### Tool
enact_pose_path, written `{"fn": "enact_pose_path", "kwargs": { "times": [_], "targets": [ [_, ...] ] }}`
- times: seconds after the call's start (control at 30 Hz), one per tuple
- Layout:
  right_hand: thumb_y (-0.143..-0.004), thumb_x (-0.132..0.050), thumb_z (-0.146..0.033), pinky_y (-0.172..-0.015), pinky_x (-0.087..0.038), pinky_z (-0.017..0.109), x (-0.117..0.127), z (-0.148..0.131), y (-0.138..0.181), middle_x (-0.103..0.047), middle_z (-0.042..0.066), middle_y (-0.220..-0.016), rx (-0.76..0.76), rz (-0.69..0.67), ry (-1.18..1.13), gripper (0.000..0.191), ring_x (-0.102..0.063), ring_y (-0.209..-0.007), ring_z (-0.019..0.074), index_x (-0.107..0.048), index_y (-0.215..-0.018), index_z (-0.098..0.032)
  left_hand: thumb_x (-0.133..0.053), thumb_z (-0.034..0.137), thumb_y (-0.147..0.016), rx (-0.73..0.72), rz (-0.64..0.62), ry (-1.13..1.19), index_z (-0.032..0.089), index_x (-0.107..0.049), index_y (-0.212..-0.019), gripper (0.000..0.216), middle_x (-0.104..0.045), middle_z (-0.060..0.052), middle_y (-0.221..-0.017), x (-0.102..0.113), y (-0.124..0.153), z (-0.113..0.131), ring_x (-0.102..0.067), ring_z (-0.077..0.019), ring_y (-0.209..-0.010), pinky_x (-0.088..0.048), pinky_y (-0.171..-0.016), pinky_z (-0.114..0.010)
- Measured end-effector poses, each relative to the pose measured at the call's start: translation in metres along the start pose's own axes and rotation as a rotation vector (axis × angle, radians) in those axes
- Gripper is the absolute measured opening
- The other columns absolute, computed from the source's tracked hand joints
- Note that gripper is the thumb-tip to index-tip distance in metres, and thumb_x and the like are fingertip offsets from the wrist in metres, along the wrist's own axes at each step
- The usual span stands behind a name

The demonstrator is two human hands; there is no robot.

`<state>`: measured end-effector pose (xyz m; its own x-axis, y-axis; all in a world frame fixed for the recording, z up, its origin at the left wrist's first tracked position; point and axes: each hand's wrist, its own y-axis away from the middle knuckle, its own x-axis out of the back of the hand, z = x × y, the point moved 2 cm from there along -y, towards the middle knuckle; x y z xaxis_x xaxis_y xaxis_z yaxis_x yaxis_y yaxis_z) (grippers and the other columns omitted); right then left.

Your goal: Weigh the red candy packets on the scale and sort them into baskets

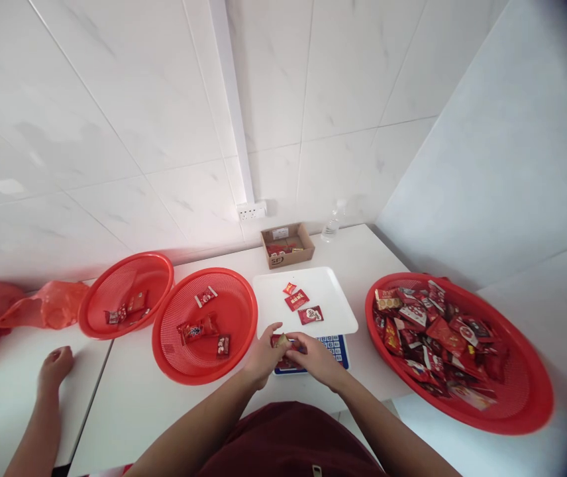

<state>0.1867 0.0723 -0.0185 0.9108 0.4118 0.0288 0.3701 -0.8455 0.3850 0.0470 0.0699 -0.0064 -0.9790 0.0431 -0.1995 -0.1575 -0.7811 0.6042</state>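
Observation:
My left hand (263, 354) and my right hand (316, 356) meet over the front of a blue weighing scale (336, 349), fingers pinched together on a small red snack packet (282, 342). Behind them the scale's white tray (333, 311) carries three red packets (302, 303). A big red basket (526, 391) heaped with several red packets stands to my right. Left of the scale a red basket (244, 331) holds three packets.
A second small red basket (159, 271) with a few packets sits further left, beside red plastic bags (40, 305). Another person's hand (53, 369) rests on the table at the left. A cardboard box (287, 244), a clear bottle (332, 226) and a wall socket (252, 211) stand at the back.

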Motion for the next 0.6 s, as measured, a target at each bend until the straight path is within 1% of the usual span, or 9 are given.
{"fn": "enact_pose_path", "kwargs": {
  "times": [0.07, 0.13, 0.23, 0.33, 0.37, 0.4, 0.47, 0.53, 0.6],
  "targets": [
    [-0.072, -0.062, -0.033, -0.068, -0.052, 0.032, 0.001, -0.002, 0.000, -0.069, 0.003, -0.088, -0.013, 0.028, -0.058, 0.035, -0.065, -0.081, 0.0201, -0.061, -0.104, -0.021, -0.069, 0.041, -0.074, 0.015, 0.000, -0.056, 0.019, -0.045, -0.124, 0.059, -0.056, 0.002, -0.073, -0.001, -0.002, -0.002, -0.051, -0.0078, -0.054, -0.047, -0.060, -0.026],
    [-0.070, -0.064, -0.031, -0.065, -0.051, 0.030, 0.007, 0.000, -0.003, -0.068, 0.002, -0.082, -0.034, 0.076, -0.108, 0.032, -0.064, -0.076, 0.0185, -0.061, -0.100, -0.021, -0.067, 0.042, -0.076, 0.044, -0.005, -0.048, 0.019, -0.047, -0.122, 0.056, -0.057, 0.001, -0.076, -0.001, -0.006, -0.002, -0.052, -0.0084, -0.057, -0.048, -0.061, -0.027],
    [-0.067, -0.068, -0.030, -0.063, -0.051, 0.029, 0.024, 0.007, -0.010, -0.066, 0.001, -0.077, -0.084, 0.254, -0.213, 0.034, -0.062, -0.070, 0.0162, -0.060, -0.098, -0.020, -0.069, 0.034, -0.075, 0.027, 0.020, 0.033, 0.022, -0.040, -0.131, 0.064, -0.059, -0.003, -0.086, 0.001, -0.015, 0.002, -0.059, -0.0127, -0.071, -0.051, -0.073, -0.033],
    [-0.066, -0.069, -0.027, -0.065, -0.052, 0.028, 0.042, 0.016, -0.016, -0.066, 0.001, -0.076, -0.106, 0.429, -0.358, 0.036, -0.062, -0.069, 0.0151, -0.059, -0.099, -0.020, -0.071, 0.032, -0.073, -0.065, -0.091, 0.101, 0.031, -0.026, -0.142, 0.082, -0.060, -0.006, -0.108, 0.001, -0.025, 0.012, -0.060, -0.0177, -0.097, -0.044, -0.092, -0.040],
    [-0.066, -0.069, -0.026, -0.065, -0.052, 0.028, 0.048, 0.018, -0.017, -0.066, 0.001, -0.075, -0.093, 0.462, -0.393, 0.035, -0.062, -0.068, 0.0149, -0.060, -0.100, -0.020, -0.071, 0.033, -0.072, -0.087, -0.137, 0.092, 0.033, -0.020, -0.144, 0.088, -0.057, -0.007, -0.120, 0.002, -0.027, 0.015, -0.056, -0.0199, -0.111, -0.038, -0.099, -0.042],
    [-0.066, -0.069, -0.026, -0.066, -0.052, 0.028, 0.052, 0.020, -0.018, -0.066, 0.001, -0.075, -0.075, 0.484, -0.415, 0.035, -0.062, -0.068, 0.0147, -0.060, -0.100, -0.021, -0.072, 0.035, -0.071, -0.091, -0.161, 0.062, 0.035, -0.016, -0.145, 0.093, -0.051, -0.007, -0.132, 0.002, -0.030, 0.018, -0.046, -0.0221, -0.124, -0.032, -0.105, -0.043],
    [-0.066, -0.068, -0.026, -0.066, -0.053, 0.028, 0.060, 0.024, -0.020, -0.067, 0.000, -0.075, -0.044, 0.511, -0.427, 0.034, -0.062, -0.068, 0.0146, -0.061, -0.099, -0.021, -0.074, 0.039, -0.068, -0.062, -0.127, -0.031, 0.035, -0.010, -0.147, 0.101, -0.031, -0.008, -0.150, 0.006, -0.032, 0.020, -0.022, -0.0255, -0.140, -0.020, -0.111, -0.044],
    [-0.066, -0.068, -0.026, -0.067, -0.054, 0.028, 0.066, 0.027, -0.020, -0.068, 0.001, -0.079, -0.033, 0.531, -0.410, 0.034, -0.063, -0.070, 0.0147, -0.062, -0.099, -0.022, -0.076, 0.043, -0.065, -0.039, -0.056, -0.103, 0.032, -0.009, -0.147, 0.107, -0.016, -0.009, -0.156, 0.011, -0.032, 0.019, -0.008, -0.0267, -0.144, -0.014, -0.113, -0.043],
    [-0.067, -0.067, -0.026, -0.069, -0.054, 0.029, 0.069, 0.027, -0.022, -0.069, 0.002, -0.085, -0.036, 0.543, -0.377, 0.034, -0.063, -0.071, 0.0150, -0.063, -0.100, -0.022, -0.075, 0.045, -0.065, -0.048, -0.026, -0.134, 0.030, -0.010, -0.148, 0.106, -0.011, -0.011, -0.156, 0.014, -0.028, 0.015, -0.007, -0.0269, -0.144, -0.014, -0.114, -0.041]
  ]
}}
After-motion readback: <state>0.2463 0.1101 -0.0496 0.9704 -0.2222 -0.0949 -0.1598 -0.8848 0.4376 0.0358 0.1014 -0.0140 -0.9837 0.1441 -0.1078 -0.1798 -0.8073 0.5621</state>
